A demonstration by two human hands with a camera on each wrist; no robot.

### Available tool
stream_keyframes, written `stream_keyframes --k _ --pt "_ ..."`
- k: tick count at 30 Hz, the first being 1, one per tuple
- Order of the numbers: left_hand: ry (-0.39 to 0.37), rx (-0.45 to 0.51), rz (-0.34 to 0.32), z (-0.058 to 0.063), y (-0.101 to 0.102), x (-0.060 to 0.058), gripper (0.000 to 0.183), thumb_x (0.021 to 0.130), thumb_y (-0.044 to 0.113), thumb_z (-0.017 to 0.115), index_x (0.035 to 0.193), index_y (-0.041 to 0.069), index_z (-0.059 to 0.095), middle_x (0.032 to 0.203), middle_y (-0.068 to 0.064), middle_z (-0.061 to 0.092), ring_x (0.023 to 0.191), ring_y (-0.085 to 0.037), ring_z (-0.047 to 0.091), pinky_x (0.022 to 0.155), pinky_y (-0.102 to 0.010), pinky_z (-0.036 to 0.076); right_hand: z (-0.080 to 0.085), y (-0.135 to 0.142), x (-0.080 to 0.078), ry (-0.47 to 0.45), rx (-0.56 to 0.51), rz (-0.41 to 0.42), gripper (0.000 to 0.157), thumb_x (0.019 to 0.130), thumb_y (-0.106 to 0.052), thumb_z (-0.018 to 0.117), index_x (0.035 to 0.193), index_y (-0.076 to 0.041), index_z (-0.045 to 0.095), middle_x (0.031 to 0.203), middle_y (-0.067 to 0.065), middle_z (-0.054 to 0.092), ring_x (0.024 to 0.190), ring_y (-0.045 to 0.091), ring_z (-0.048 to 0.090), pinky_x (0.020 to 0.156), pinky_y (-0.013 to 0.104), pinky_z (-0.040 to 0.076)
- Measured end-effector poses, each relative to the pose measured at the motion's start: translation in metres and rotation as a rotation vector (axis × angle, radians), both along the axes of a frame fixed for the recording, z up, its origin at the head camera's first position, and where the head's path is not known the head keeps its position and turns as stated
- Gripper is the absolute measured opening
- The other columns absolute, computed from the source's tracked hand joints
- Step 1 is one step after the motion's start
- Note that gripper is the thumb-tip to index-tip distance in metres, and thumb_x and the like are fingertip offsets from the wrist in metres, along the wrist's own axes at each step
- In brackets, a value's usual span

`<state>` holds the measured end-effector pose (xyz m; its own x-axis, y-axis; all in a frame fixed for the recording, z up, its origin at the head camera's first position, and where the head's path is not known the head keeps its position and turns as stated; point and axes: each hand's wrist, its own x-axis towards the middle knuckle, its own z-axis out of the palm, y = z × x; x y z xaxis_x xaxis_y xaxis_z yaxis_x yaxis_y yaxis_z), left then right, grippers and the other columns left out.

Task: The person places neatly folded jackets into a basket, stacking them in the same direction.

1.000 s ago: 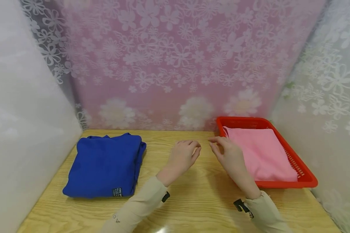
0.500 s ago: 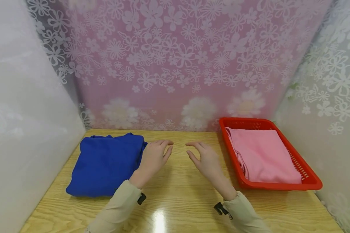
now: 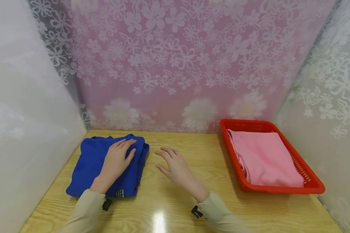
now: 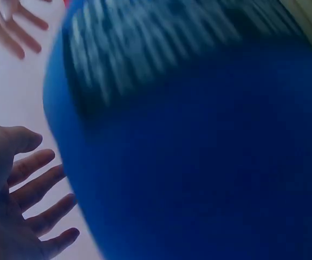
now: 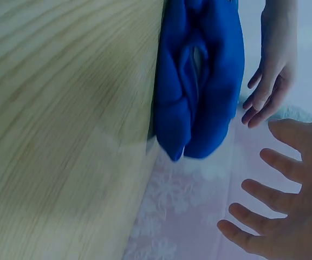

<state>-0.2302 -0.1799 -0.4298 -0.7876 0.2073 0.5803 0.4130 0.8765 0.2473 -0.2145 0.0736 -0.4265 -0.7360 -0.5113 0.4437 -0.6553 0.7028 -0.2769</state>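
Left grip [image 3: 114, 161]: held over the blue garment [image 3: 88, 161], slanting forward and to the right; spread loosely, with gaps between fingers and thumb out to the side; just above the cloth in the right wrist view, pinching nothing.
Right grip [image 3: 176, 168]: in the air above the bench [image 3: 204, 149], just right of the garment; spread, fingers apart and bent slightly, thumb set off from them, pointing left and forward; holding nothing.
Sleeves: beige on the left arm [image 3: 84, 208] and the right arm [image 3: 220, 210], both reaching in from the near edge, with a black piece at each cuff.
Blue garment: folded into a thick block on the left of the bench, with a small printed label [image 3: 120, 193] at the near right corner.
Red basket [image 3: 283, 189]: on the right of the bench, well apart from the garment, around a folded pink cloth [image 3: 268, 158].
Bench: pale wood grain, with a bright glare near the front.
Backdrop [image 3: 163, 81]: pink, patterned with white flowers.
Sides: whitish sheet on the left [image 3: 26, 97]; pale flowered sheet on the right [image 3: 335, 139].
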Motion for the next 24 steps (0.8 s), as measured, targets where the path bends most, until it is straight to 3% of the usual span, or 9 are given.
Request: stream_keyframes --k 10,18,22,24 --pt "-0.092 -0.054 0.084 -0.005 -0.083 0.021 0.055 0.092 0.018 0.076 0.14 0.0 0.057 0.143 -0.026 0.054 0.133 -0.052 0.044 0.107 -0.068 0.033 0.007 -0.048 -0.004 -0.097 0.101 0.08 0.055 0.102 -0.042 0.059 0.152 -0.023 0.047 0.161 0.01 0.036 0.147 0.036 0.035 0.113 0.054 0.039" --pt "-0.208 -0.057 0.035 -0.009 -0.135 0.024 0.062 0.094 0.024 0.073 0.144 -0.004 0.05 0.148 -0.034 0.044 0.133 -0.059 0.039 0.105 -0.07 0.033 0.001 -0.082 -0.011 -0.127 0.193 0.16 0.061 0.103 -0.05 0.053 0.157 -0.028 0.038 0.168 0.008 0.022 0.154 0.036 0.021 0.116 0.057 0.035" --pt "-0.279 -0.007 0.009 -0.014 -0.153 0.026 0.065 0.097 0.029 0.07 0.148 -0.004 0.047 0.152 -0.034 0.038 0.133 -0.06 0.037 0.102 -0.072 0.033 -0.005 -0.094 -0.014 -0.174 0.229 0.192 0.063 0.103 -0.055 0.05 0.159 -0.031 0.035 0.17 0.004 0.016 0.156 0.03 0.012 0.117 0.06 0.03" --pt "-0.294 -0.029 0.013 -0.017 -0.16 0.026 0.065 0.098 0.032 0.068 0.149 -0.001 0.047 0.153 -0.032 0.039 0.133 -0.06 0.037 0.102 -0.073 0.033 -0.007 -0.096 -0.015 -0.2 0.255 0.188 0.063 0.103 -0.056 0.048 0.159 -0.033 0.033 0.17 0.002 0.016 0.157 0.026 0.01 0.116 0.062 0.03"
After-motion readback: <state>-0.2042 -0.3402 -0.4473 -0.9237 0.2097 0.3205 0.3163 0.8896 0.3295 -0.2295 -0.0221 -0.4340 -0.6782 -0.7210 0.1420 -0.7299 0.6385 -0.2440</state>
